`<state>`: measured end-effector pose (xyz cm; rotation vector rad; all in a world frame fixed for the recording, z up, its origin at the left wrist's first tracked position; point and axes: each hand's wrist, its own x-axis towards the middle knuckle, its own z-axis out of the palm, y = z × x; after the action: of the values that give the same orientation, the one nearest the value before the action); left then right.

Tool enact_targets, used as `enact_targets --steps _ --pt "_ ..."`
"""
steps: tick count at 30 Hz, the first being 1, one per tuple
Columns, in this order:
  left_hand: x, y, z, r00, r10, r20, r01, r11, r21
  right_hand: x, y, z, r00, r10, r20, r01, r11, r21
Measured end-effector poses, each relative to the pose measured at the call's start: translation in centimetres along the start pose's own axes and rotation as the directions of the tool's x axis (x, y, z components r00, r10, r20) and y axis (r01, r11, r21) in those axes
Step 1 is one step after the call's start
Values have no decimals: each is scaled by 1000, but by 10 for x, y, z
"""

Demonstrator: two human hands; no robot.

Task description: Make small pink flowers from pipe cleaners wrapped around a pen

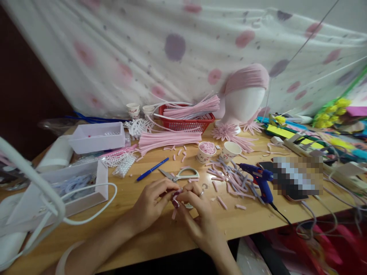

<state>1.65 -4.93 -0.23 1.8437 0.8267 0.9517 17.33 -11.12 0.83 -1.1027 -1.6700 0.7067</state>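
My left hand [151,200] and my right hand [197,214] meet over the front of the table, fingertips pinched together. Between them a short pink pipe cleaner piece [174,214] pokes out below the fingers; the rest of it is hidden. Just beyond the fingertips lie scissors [186,173] with pale handles. To the right of my right hand, cut pink and lilac pipe cleaner pieces [229,177] lie in a loose heap. Behind the scissors stands a paper cup [205,156] full of pink bits, with another paper cup [231,152] beside it.
A blue glue gun [262,181] with a cord rests at right, near a phone [282,183]. Long pink pipe cleaners [170,141] lie before a red basket [186,125]. A foam head [243,103] stands behind. White boxes [101,181] and a blue pen [153,169] are at left.
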Motion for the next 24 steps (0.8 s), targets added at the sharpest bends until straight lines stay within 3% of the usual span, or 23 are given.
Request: enact_targets --steps 3,8,15,24 --pt "0 0 1 999 -46 -4 45 998 -40 3 3 2 999 16 -36 -16 1000 -24" --pt "2 2 1 986 -151 69 163 957 -240 5 10 0 997 38 -63 -39 999 -4" --pt "8 2 0 941 -239 239 330 800 -501 2 13 5 988 141 -70 -127 977 170" --pt "8 -1 -2 934 -173 313 330 756 -566 10 19 10 937 349 16 -331 871 364"
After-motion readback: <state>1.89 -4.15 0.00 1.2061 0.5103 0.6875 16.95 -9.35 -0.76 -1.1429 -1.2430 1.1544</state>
